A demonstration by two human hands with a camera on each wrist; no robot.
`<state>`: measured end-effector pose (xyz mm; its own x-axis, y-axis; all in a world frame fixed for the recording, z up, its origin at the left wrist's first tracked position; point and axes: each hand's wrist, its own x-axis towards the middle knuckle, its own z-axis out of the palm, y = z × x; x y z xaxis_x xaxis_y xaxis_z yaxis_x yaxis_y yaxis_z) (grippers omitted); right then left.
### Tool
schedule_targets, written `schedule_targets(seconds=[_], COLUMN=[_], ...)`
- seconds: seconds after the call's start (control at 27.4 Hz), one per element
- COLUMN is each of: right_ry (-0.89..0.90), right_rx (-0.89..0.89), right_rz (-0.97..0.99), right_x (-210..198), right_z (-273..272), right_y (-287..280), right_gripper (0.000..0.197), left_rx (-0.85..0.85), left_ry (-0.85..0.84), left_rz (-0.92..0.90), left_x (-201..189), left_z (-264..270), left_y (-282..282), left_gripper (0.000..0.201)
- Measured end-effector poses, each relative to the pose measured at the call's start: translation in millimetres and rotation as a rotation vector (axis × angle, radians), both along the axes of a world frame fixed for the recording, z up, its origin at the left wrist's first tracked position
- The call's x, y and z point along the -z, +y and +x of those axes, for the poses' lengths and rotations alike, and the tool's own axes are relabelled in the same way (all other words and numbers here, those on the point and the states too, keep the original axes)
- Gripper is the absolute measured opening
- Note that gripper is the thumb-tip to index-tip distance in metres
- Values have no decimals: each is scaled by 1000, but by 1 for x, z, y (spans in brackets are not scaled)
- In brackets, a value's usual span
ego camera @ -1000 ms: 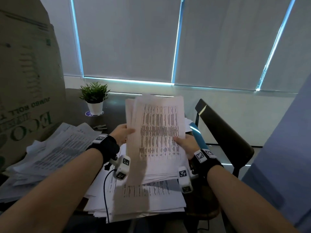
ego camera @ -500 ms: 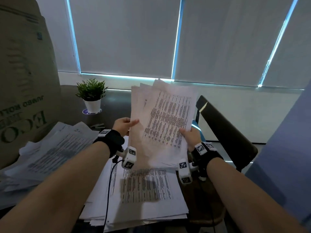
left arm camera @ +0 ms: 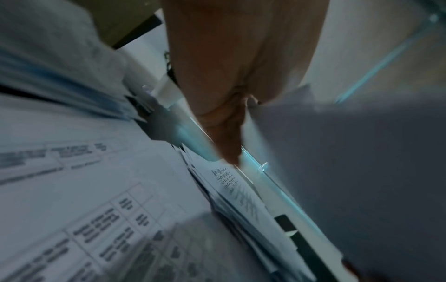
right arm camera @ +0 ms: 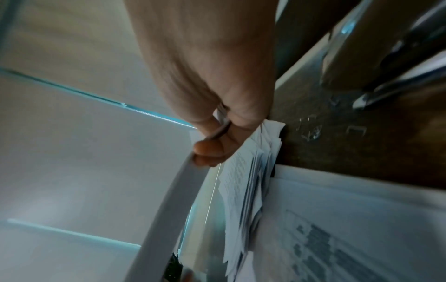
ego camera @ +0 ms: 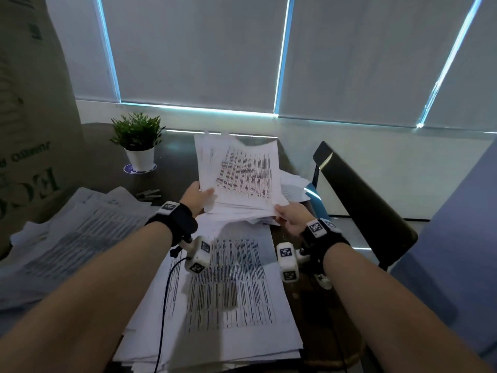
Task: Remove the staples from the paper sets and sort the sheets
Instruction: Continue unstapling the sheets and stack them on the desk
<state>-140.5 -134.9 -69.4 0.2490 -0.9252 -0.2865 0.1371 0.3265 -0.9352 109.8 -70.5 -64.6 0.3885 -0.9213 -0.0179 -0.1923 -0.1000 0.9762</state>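
I hold a sheaf of printed sheets [ego camera: 242, 176] in both hands, tilted low over a far pile of papers [ego camera: 291, 184]. My left hand [ego camera: 200, 196] grips its lower left edge, thumb on top. My right hand [ego camera: 289, 215] pinches the lower right corner. In the right wrist view the thumb and fingers [right arm camera: 212, 143] clamp the sheets [right arm camera: 169, 190], which curve away from the hand. In the left wrist view my left hand [left arm camera: 229, 133] lies along the sheaf's grey back [left arm camera: 337, 171]. A big stack of table printouts [ego camera: 228, 292] lies in front of me.
A loose heap of papers [ego camera: 67, 232] covers the left of the dark table [ego camera: 174, 157]. A potted plant [ego camera: 137, 141] and staple strips [ego camera: 149, 194] stand behind it, a cardboard box [ego camera: 29, 117] far left. A black chair [ego camera: 363, 205] is on the right. Loose staples [right arm camera: 311, 131] lie on the wood.
The sheaf, held upright a second ago, has tipped forward and gone down and away toward the far pile. Both hands have moved forward with it and kept their hold.
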Motion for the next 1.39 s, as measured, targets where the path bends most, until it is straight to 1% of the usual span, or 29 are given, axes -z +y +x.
schedule_targets(seconds=[0.04,0.11,0.18,0.22,0.26,0.29,0.33,0.37,0.4,0.48,0.55,0.62,0.66,0.73,0.8,0.84,0.88,0.91,0.95,0.99,1.02,1.1,1.13,1.17,1.28,1.39], right_ry=[-49,-102,-116,-129,-168,-222,-250,-277,-290,-274,-135,74,205,606,1090,1283,1420,1482,1516,1550,1601,1701,1732,1723,1713,1731], right_rx=[53,117,150,168,185,197,193,170,142,64,-24,-66,-85,-168,-283,-334,-385,-434,-491,-542,-570,-570,-560,-553,-548,-538], right_rz=[23,71,102,112,121,124,125,122,115,116,102,57,23,-120,-318,-397,-416,-381,-332,-284,-274,-353,-407,-438,-412,-457], right_x=[0,-1,-2,-2,-1,-1,-1,1,1,1,-1,-1,-2,-6,-10,-14,-17,-18,-18,-17,-15,-9,-4,0,4,-7], right_z=[4,11,18,21,25,29,33,36,38,37,29,16,9,-5,-20,-27,-34,-40,-48,-54,-60,-66,-66,-66,-64,-62], right_y=[-5,-15,-22,-24,-27,-28,-29,-31,-32,-28,-21,-19,-17,-16,-13,-9,-3,-1,1,2,6,17,21,27,26,25], right_gripper=[29,30,26,24,25,28,33,36,37,33,22,8,5,7,24,28,23,12,13,20,21,25,35,40,35,35], left_rx=[-32,-62,14,61,98,129,147,163,172,180,188,181,176,179,195,206,220,228,233,237,246,243,232,229,235,292], left_ry=[-77,-336,-646,-745,-806,-864,-906,-944,-980,-1015,-1030,-1031,-1032,-1031,-1031,-1042,-1055,-1061,-1066,-1068,-1073,-1061,-1054,-1049,-1041,-1067], left_rz=[56,241,458,538,600,643,668,668,684,701,713,725,740,753,761,761,760,760,759,760,766,779,783,797,800,746], left_x=[2,6,11,14,23,27,29,30,30,27,27,35,41,49,50,51,51,51,51,51,52,53,54,56,56,62], left_z=[0,-2,-4,-4,-1,1,3,2,1,-6,-11,-11,-10,-15,-23,-28,-32,-36,-41,-45,-48,-55,-57,-61,-67,-67], left_y=[-3,0,11,16,18,22,24,28,30,32,34,34,33,35,40,43,46,49,52,53,54,56,57,57,51,35], left_gripper=[19,30,37,41,51,67,82,92,95,92,93,103,109,117,119,119,119,120,120,120,120,119,118,117,108,98])
